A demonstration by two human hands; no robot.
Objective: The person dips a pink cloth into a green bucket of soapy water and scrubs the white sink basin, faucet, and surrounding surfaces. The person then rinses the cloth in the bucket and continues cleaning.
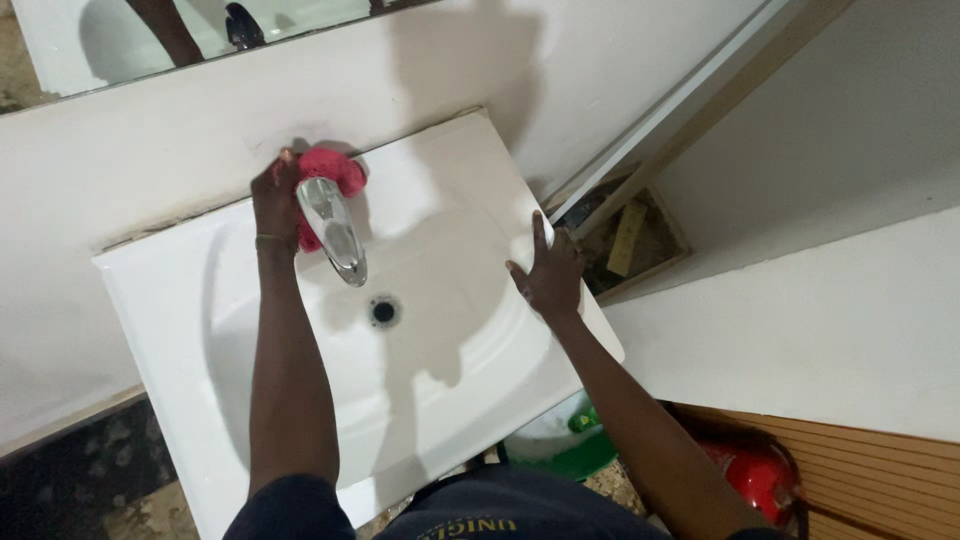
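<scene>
Cloth (335, 172), pink, behind faucet (335, 228): my left hand (274, 198) clutches it; right hand (550, 275), open and empty, could slip off wet sink (170, 330) rim.

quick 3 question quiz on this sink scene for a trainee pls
1. True or false: the left hand presses a pink cloth behind the chrome tap.
2. Where does the right hand rest? A) on the tap B) on the right rim of the white sink C) in the green basin
3. What dark round thing lies in the bowl just below the tap's spout?

Key
1. True
2. B
3. The drain
</scene>
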